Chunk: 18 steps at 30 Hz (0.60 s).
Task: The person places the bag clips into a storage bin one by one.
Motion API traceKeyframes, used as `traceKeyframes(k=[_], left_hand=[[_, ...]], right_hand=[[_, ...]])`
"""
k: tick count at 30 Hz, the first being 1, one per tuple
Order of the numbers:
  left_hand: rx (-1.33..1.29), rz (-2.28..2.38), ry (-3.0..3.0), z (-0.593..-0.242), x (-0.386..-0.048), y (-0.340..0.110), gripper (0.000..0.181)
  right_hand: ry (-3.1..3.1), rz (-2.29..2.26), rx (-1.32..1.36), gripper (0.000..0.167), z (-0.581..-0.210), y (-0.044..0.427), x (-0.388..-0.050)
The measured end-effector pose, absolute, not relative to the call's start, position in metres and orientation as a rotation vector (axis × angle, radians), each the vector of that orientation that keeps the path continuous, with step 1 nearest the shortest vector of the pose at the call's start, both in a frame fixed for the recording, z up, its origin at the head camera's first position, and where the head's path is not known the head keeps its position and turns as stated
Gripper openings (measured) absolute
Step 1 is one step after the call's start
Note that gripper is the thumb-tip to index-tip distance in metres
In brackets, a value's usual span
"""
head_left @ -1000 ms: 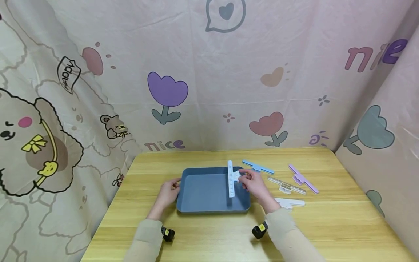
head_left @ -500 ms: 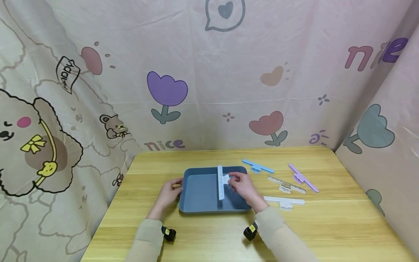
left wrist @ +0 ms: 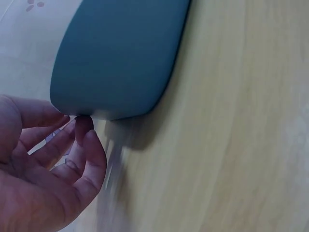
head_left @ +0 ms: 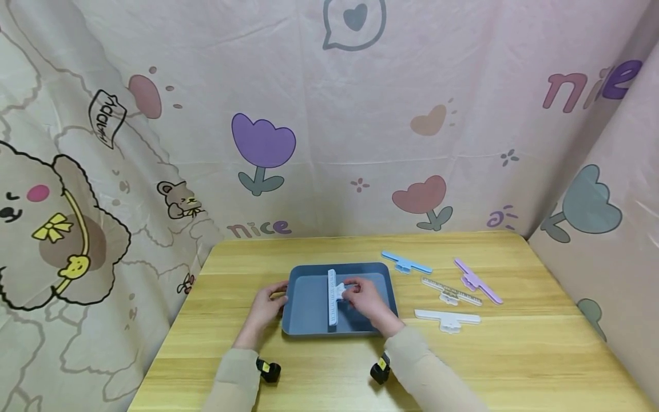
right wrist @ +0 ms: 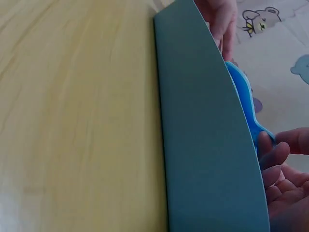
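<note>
Pale blue clip [head_left: 332, 298]: inside the grey-blue tray [head_left: 306, 306], between its left and right edges; right hand [head_left: 366, 300] pinches its handle. Left hand [head_left: 266, 311]: fingers loosely bent, tips touch the tray's left edge. Counter [head_left: 321, 377] carries the tray.

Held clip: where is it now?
In the head view, the held clip is in or over the middle of the gray tray, pinched by the right hand.

Bent fingers [left wrist: 94, 162] touch a blue tray [left wrist: 120, 55]; wooden tabletop [left wrist: 231, 121] alongside.
</note>
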<state>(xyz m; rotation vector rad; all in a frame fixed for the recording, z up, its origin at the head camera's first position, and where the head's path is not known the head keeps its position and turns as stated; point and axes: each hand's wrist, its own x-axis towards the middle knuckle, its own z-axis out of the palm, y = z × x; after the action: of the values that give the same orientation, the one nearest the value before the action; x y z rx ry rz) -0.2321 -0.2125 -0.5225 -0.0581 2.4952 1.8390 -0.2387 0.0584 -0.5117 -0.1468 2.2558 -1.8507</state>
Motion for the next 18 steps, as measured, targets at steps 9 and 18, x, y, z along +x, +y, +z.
traceKeyframes(k=[9,18], left_hand=[[-0.079,1.869,2.481,-0.524,-0.230,-0.212,0.042],[-0.136,1.860,2.480,-0.524,-0.231,-0.211,0.042]], right_hand=[[2.274,-1.793,-0.148,0.034,-0.511,0.030,-0.243],[2.253,-1.796,-0.170,0.034,-0.514,0.008,-0.245]])
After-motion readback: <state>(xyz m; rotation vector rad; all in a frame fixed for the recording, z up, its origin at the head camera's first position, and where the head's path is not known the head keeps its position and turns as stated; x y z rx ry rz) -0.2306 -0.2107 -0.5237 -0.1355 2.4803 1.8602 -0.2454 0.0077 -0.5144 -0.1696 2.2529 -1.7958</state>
